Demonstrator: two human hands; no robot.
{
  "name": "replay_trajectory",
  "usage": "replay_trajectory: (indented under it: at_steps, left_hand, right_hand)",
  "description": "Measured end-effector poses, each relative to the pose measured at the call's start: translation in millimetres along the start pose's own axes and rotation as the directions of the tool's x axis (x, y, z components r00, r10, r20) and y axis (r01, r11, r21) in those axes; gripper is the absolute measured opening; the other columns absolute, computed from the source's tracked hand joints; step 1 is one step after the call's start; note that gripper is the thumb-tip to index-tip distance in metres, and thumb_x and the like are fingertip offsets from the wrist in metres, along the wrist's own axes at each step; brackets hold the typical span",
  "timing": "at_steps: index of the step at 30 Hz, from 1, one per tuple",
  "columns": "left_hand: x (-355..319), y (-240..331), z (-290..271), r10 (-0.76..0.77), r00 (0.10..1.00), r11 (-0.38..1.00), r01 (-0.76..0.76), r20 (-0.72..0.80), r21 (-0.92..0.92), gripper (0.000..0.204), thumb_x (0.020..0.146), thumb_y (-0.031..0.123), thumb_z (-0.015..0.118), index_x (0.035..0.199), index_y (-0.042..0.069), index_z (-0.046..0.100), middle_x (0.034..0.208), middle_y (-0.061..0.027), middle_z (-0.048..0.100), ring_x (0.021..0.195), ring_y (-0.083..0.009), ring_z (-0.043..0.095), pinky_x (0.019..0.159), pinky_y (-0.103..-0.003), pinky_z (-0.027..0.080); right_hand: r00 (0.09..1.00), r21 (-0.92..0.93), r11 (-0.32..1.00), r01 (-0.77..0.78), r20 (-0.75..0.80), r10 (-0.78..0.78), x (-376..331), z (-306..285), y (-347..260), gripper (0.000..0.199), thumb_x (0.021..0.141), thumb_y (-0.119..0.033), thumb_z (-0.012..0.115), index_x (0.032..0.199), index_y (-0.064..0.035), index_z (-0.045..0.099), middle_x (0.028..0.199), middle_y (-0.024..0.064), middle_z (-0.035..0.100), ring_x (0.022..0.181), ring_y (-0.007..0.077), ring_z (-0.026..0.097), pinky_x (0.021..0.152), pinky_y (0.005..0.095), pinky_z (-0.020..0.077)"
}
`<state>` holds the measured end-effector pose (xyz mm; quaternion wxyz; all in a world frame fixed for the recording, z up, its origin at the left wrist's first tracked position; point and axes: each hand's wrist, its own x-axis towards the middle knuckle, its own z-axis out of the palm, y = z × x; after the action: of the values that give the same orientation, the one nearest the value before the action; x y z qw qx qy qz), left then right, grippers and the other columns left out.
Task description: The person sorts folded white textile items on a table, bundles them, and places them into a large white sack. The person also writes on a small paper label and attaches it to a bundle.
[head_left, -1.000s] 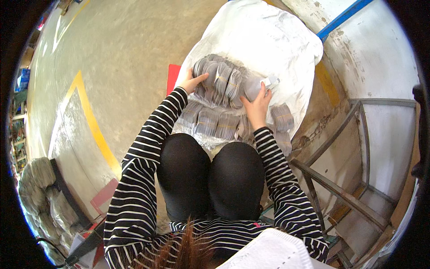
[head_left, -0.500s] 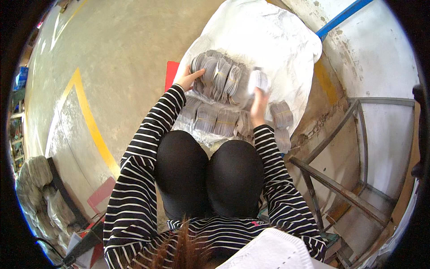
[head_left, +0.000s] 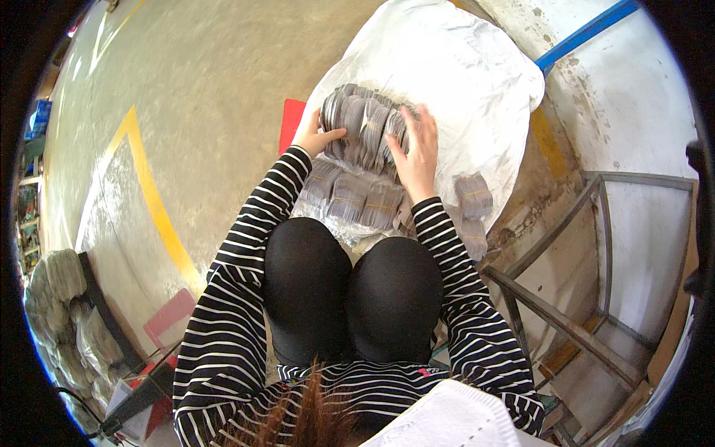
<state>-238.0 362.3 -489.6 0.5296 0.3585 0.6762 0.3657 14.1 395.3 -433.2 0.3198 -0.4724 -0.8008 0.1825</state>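
Observation:
A row of grey bundles of thin flat pieces (head_left: 363, 128), some tied with yellow bands, lies on a large white sack (head_left: 462, 82). My left hand (head_left: 319, 136) grips the row's left end, its thumb over the near side and its other fingers hidden behind. At the right end, my right hand (head_left: 418, 153) has its fingers spread apart and touches the last bundle with thumb and fingertips. Nearer my knees lies a second row of banded grey bundles (head_left: 348, 200). More grey bundles (head_left: 473, 195) sit to the right, past my right wrist.
A metal frame (head_left: 566, 316) stands at the right, by the white wall (head_left: 633, 97) with its blue bar (head_left: 585, 36). Something flat and red (head_left: 292, 123) shows beside the sack's left edge. Clear plastic bags (head_left: 59, 298) are piled at the lower left.
The white piece that was blurred in my right hand no longer shows there. That hand has moved left against the row's right end, while my left hand keeps its hold.

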Motion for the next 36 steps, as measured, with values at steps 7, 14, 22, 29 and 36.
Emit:
replay_trajectory:
  at_steps: [7, 14, 22, 29, 36]
  left_hand:
    - [-13, 16, 2, -0.074, 0.997, 0.996, 0.072, -0.023, -0.051, 0.094, 0.075, 0.015, 0.078, 0.149, 0.02, 0.021, 0.138, -0.0108, 0.046, 0.114, -0.0251, 0.053, 0.085, -0.042, 0.049]
    - [-17, 19, -5, -0.193, 0.981, 0.965, 0.196, 0.033, -0.176, 0.082, 0.076, 0.009, 0.071, 0.146, 0.019, 0.031, 0.121, -0.0022, 0.059, 0.106, -0.0164, 0.055, 0.081, -0.037, 0.047]
    - [8, -24, -5, 0.279, 0.958, 0.96, -0.278, 0.061, -0.024, 0.067, 0.081, 0.006, 0.068, 0.14, 0.007, 0.037, 0.115, -0.0109, 0.06, 0.096, -0.017, 0.062, 0.076, -0.029, 0.053]
    - [4, -4, 11, -0.265, 0.946, 0.888, 0.314, 0.184, -0.337, 0.051, 0.083, 0.005, 0.06, 0.133, 0.008, 0.048, 0.111, -0.0096, 0.062, 0.095, -0.0188, 0.063, 0.071, -0.033, 0.054]
    - [-5, 5, -17, 0.024, 0.989, 0.844, 0.06, -0.148, 0.534, 0.069, 0.066, 0.039, 0.081, 0.113, -0.007, 0.059, 0.111, -0.0269, 0.064, 0.104, -0.0345, 0.063, 0.088, -0.04, 0.051]
  right_hand:
    - [0.997, -0.206, 0.978, 0.018, 0.076, -0.002, 17, 2, -18, 0.04, 0.083, -0.013, 0.062, 0.123, -0.0127, 0.058, 0.131, 0.0117, 0.055, 0.127, 0.0393, 0.043, 0.106, 0.0467, 0.0353]
    - [0.894, -0.051, 0.914, 0.402, 0.238, -0.38, 40, 19, -43, 0.046, 0.085, -0.012, 0.06, 0.13, -0.0129, 0.054, 0.139, 0.0076, 0.049, 0.132, 0.0261, 0.042, 0.108, 0.0438, 0.034]
    - [0.892, -0.056, 0.928, 0.368, 0.301, -0.336, 52, 24, -60, 0.041, 0.086, -0.019, 0.059, 0.127, -0.0133, 0.057, 0.135, 0.0049, 0.053, 0.128, 0.0228, 0.045, 0.106, 0.0436, 0.0354]
    - [0.819, -0.133, 0.849, 0.511, 0.374, -0.435, 54, 58, -51, 0.037, 0.085, -0.023, 0.058, 0.122, -0.0186, 0.059, 0.12, 0.0025, 0.061, 0.123, 0.0236, 0.048, 0.105, 0.0494, 0.033]
    - [0.803, -0.137, 0.836, 0.532, 0.395, -0.446, 56, 48, -65, 0.042, 0.082, -0.017, 0.059, 0.124, -0.0143, 0.058, 0.128, 0.0068, 0.057, 0.131, 0.0266, 0.041, 0.11, 0.051, 0.028]
